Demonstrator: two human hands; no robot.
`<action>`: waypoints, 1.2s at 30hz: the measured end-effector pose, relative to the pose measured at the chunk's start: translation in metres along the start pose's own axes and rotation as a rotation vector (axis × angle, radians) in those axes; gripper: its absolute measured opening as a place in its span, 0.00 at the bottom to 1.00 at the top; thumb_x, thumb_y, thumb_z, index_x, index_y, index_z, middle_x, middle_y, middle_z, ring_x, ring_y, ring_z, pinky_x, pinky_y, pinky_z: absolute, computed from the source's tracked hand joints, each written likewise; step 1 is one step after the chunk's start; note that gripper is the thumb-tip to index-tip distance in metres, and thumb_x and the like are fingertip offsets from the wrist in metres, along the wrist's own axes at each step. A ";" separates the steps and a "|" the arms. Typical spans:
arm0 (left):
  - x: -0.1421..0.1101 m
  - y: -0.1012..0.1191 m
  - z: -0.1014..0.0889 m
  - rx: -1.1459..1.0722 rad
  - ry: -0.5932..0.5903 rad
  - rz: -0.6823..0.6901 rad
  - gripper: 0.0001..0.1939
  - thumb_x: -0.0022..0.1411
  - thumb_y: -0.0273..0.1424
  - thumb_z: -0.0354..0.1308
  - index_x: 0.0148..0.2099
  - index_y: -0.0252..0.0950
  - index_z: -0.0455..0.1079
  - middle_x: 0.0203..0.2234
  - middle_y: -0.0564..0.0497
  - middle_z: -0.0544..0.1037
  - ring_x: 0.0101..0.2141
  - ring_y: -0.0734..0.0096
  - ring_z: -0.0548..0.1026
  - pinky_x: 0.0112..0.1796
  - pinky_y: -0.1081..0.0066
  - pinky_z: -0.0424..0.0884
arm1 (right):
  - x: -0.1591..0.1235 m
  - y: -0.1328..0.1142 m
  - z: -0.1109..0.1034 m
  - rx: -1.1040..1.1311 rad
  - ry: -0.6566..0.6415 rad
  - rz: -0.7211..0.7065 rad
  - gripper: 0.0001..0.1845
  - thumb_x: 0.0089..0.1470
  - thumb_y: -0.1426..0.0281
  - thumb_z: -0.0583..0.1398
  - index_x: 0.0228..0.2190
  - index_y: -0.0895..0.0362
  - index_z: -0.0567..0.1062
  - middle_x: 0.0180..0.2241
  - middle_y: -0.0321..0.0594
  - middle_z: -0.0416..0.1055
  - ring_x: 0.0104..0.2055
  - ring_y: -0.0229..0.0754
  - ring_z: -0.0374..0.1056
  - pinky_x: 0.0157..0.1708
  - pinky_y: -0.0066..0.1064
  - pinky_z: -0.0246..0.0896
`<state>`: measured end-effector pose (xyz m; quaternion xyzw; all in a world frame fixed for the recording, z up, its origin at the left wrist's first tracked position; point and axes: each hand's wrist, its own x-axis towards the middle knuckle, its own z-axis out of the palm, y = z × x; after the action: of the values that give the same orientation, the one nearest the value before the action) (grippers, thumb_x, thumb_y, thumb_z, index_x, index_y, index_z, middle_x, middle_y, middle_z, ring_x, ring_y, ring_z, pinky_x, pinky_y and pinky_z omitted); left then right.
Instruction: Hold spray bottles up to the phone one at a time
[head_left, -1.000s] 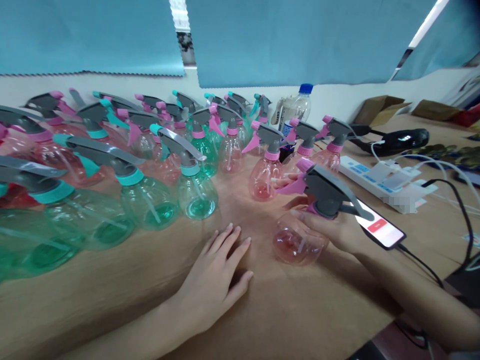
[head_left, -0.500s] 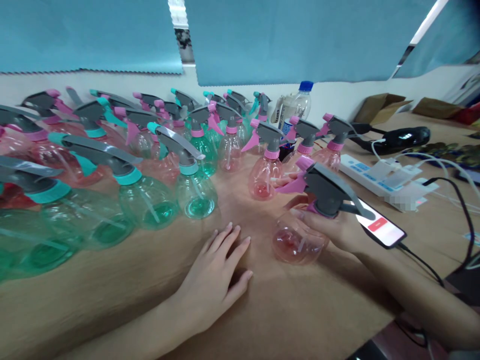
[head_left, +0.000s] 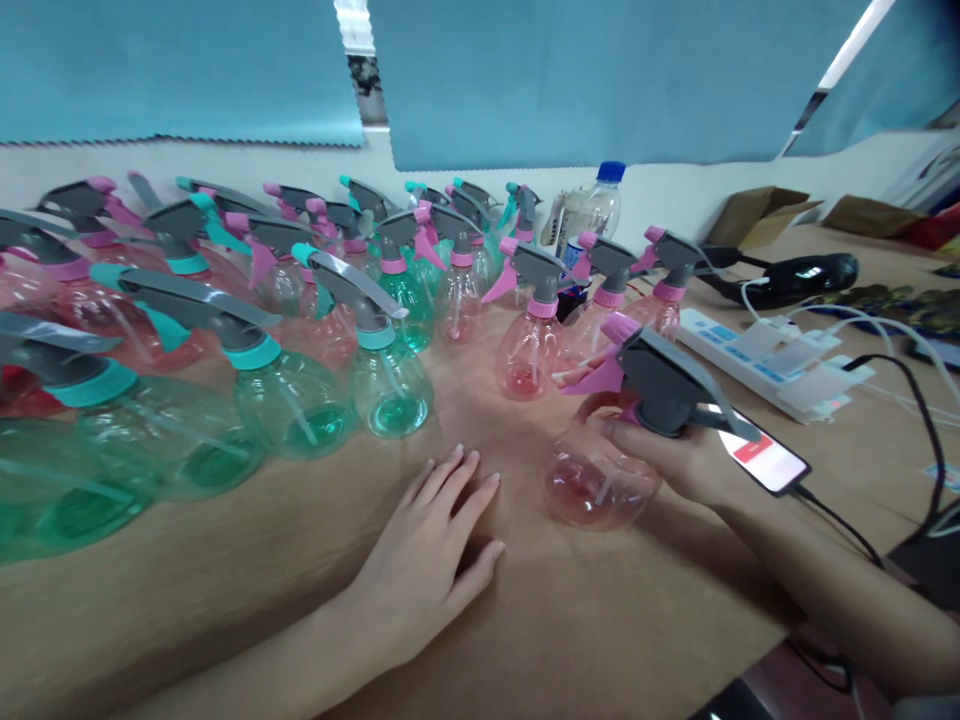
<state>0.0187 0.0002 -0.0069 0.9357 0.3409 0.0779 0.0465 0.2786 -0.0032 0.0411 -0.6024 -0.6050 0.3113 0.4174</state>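
My right hand (head_left: 679, 455) is wrapped round the neck of a pink spray bottle (head_left: 592, 490) with a grey and pink trigger head. The bottle's base is at the tabletop and its head leans to the right. Part of the right hand is hidden behind that head. My left hand (head_left: 431, 540) lies flat on the brown table (head_left: 525, 640), fingers spread, holding nothing. Ahead of it stands a green spray bottle (head_left: 394, 395) with a teal collar. Another pink spray bottle (head_left: 529, 355) is just behind the held one.
Several green and pink spray bottles (head_left: 292, 400) crowd the left and back. A clear bottle with a blue cap (head_left: 604, 205) stands by the wall. On the right are a lit phone (head_left: 772, 465), a white power strip (head_left: 757, 360), cables, a black device (head_left: 806, 280) and an open cardboard box (head_left: 757, 215).
The held bottle's trigger head has shifted slightly right and tips a little more, along with my right hand. The left hand has stayed in place.
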 end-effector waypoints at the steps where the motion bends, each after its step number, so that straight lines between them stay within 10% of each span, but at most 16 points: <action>1: 0.000 0.000 0.000 0.000 -0.001 -0.002 0.25 0.67 0.38 0.49 0.62 0.33 0.60 0.62 0.39 0.58 0.61 0.52 0.55 0.56 0.49 0.57 | 0.000 0.001 -0.001 0.002 0.000 0.003 0.08 0.46 0.62 0.62 0.31 0.50 0.75 0.33 0.35 0.78 0.35 0.48 0.74 0.35 0.39 0.69; 17: 0.000 0.000 0.001 0.017 0.009 0.001 0.25 0.67 0.39 0.49 0.62 0.34 0.60 0.62 0.40 0.59 0.61 0.52 0.56 0.56 0.50 0.58 | -0.010 -0.022 -0.003 -0.264 0.040 0.035 0.15 0.47 0.60 0.61 0.16 0.52 0.65 0.16 0.33 0.66 0.19 0.40 0.63 0.17 0.33 0.60; 24: 0.000 0.000 0.001 0.019 0.011 0.005 0.25 0.67 0.39 0.49 0.62 0.34 0.60 0.62 0.40 0.59 0.61 0.53 0.56 0.56 0.50 0.58 | -0.004 -0.020 0.003 -0.007 -0.064 -0.099 0.08 0.46 0.72 0.60 0.31 0.50 0.76 0.31 0.36 0.77 0.40 0.47 0.74 0.42 0.40 0.70; 36: -0.002 0.000 0.002 0.019 0.012 0.005 0.25 0.67 0.39 0.49 0.62 0.34 0.59 0.62 0.39 0.58 0.62 0.53 0.55 0.56 0.50 0.58 | -0.002 -0.016 0.007 0.026 -0.054 -0.113 0.18 0.49 0.66 0.62 0.45 0.49 0.74 0.37 0.39 0.79 0.43 0.49 0.74 0.45 0.42 0.69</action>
<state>0.0179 -0.0011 -0.0089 0.9365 0.3395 0.0805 0.0352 0.2644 -0.0059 0.0519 -0.5531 -0.6449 0.3115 0.4257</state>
